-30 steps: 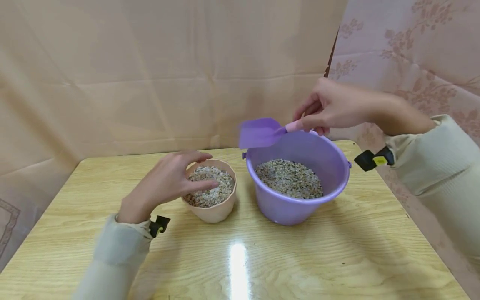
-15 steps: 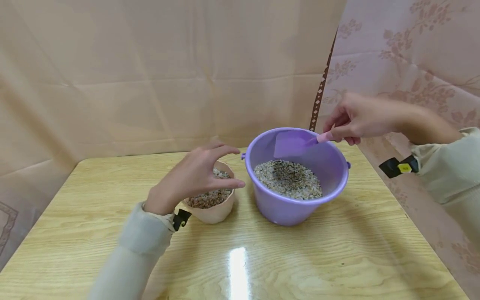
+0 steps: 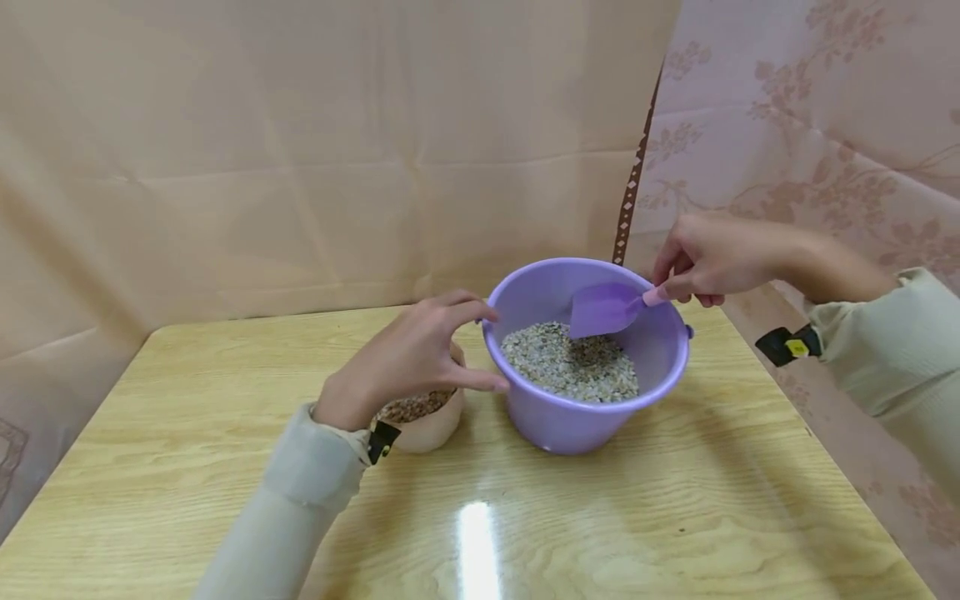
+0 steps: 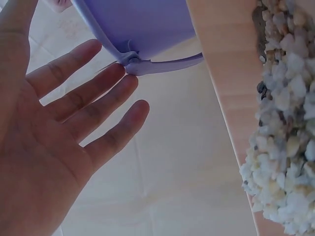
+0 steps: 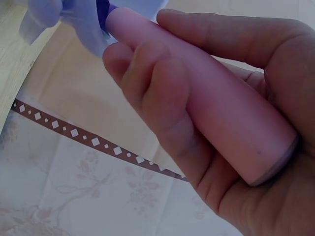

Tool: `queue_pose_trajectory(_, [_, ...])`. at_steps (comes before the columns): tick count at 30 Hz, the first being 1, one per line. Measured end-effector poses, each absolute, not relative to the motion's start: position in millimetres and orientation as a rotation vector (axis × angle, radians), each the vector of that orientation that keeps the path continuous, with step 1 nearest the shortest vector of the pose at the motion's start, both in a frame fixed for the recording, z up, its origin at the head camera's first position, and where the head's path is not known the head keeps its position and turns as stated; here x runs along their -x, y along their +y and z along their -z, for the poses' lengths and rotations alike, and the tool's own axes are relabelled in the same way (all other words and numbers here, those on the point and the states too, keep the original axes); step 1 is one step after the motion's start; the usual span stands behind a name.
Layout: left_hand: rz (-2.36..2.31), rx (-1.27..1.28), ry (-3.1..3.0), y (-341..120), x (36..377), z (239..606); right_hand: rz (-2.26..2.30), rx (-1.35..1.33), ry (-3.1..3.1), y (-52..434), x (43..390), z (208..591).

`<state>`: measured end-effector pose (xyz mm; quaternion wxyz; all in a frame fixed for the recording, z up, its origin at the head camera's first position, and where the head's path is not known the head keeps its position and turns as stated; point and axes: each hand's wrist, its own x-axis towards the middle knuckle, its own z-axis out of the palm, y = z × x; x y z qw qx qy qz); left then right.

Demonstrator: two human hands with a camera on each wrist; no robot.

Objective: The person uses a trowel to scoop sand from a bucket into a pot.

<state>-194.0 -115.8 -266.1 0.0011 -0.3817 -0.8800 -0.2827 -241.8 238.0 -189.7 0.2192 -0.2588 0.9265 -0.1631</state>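
My right hand grips the pink handle of a small purple shovel, fingers and thumb wrapped round it. The shovel's blade slants down inside a purple bucket, its lower edge at the gravel. At the bucket's left rim is my left hand, thumb and fingers spread apart. The left wrist view shows its fingertips right by the bucket's handle hinge, fingers nearly straight. Beneath the left hand stands a peach pot of gravel, partly hidden by the hand.
Both containers stand side by side on a wooden table with a light grain. A beige curtain hangs behind it, and a pink floral cloth covers the right side.
My right hand has moved right and down, bringing the shovel from above the bucket's left rim down into it. My left hand has moved right, from over the pot to the bucket's rim.
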Motion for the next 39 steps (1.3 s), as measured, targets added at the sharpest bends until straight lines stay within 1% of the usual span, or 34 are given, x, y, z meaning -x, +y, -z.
queue_pose_trajectory(7, [0.821, 1.195, -2.726, -118, 194, 266, 0.359, 0.768, 2.52, 230, 244, 188])
queue_pose_trajectory(14, [0.783, 1.182, -2.72, -118, 195, 266, 0.251, 0.759, 2.514, 218, 241, 191])
queue_pose_trajectory(39, [0.739, 1.131, -2.743, -117, 193, 267, -0.057, 0.863, 2.676, 197, 230, 193])
